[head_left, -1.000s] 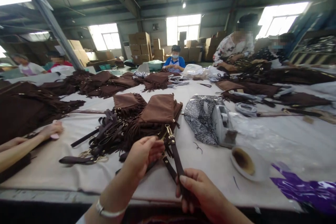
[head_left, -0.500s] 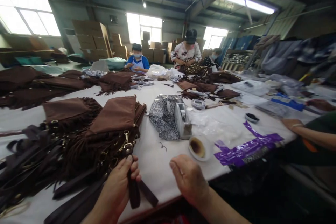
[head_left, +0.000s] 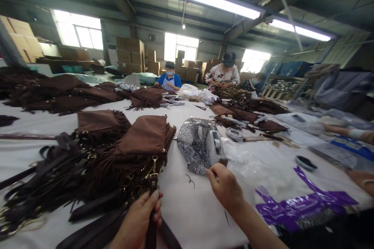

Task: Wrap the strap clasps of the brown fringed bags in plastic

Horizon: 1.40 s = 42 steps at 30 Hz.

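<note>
— Where is the strap (head_left: 151, 218)?
— The left hand (head_left: 140, 221) squeezes it at the table's (head_left: 187, 210) near edge, clipped to the top brown bag (head_left: 143, 136).
— And the right hand (head_left: 224, 184)?
— It pinches tape at the dispenser (head_left: 214, 148) — taping looks unstarted.

Head camera looks forward-down across table (head_left: 187, 218).

Left hand (head_left: 140, 221) and right hand (head_left: 224, 186): both bare, ungloved. Forearms bare, no sleeve visible. Fingernails short, unpainted.
</note>
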### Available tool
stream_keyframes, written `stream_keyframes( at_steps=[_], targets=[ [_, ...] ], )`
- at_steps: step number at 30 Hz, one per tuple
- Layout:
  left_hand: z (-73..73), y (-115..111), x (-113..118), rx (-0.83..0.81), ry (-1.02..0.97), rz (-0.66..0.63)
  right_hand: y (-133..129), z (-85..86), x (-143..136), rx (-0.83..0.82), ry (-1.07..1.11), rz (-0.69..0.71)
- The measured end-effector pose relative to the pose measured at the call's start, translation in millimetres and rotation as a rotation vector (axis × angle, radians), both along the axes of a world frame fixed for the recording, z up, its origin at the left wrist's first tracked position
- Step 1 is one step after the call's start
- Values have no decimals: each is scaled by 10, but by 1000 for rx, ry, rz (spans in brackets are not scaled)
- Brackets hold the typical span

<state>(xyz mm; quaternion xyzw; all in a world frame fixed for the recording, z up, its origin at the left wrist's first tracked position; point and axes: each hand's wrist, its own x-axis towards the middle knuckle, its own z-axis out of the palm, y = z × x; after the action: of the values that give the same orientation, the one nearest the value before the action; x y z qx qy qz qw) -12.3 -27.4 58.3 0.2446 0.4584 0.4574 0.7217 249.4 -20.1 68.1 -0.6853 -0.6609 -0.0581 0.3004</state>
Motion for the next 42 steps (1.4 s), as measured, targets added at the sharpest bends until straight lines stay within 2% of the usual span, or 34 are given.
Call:
stream_keyframes(
  at_steps=[3,5,8,11,13,16,20,27,36,39,42],
  targets=[
    [28,-9,-36,20,21,-16,634,167,-160,-184,26,-64],
    [53,0,-114,45,39,-33,981,213,-235,-233,28,-62],
    [96,46,-312,86,63,-41,1207,131,-408,-276,40,5],
    [129,104,-502,115,81,-45,1132,-87,-681,-338,56,127],
    [133,129,-560,128,92,-55,1063,-240,-864,-399,64,158],
    [113,137,-533,132,96,-86,1114,-420,-1061,-500,69,67],
    [69,119,-443,116,100,-94,1345,-552,-1121,-596,64,-55],
    [34,93,-406,90,100,-91,1397,-581,-972,-588,101,-95],
    [84,-10,-326,77,81,-51,1652,-531,-1040,-549,227,-162],
    [82,-15,-341,69,76,-47,1490,-484,-917,-484,290,-148],
    [52,1,-320,69,91,-50,1125,-428,-765,-404,359,-96]
  ],
)
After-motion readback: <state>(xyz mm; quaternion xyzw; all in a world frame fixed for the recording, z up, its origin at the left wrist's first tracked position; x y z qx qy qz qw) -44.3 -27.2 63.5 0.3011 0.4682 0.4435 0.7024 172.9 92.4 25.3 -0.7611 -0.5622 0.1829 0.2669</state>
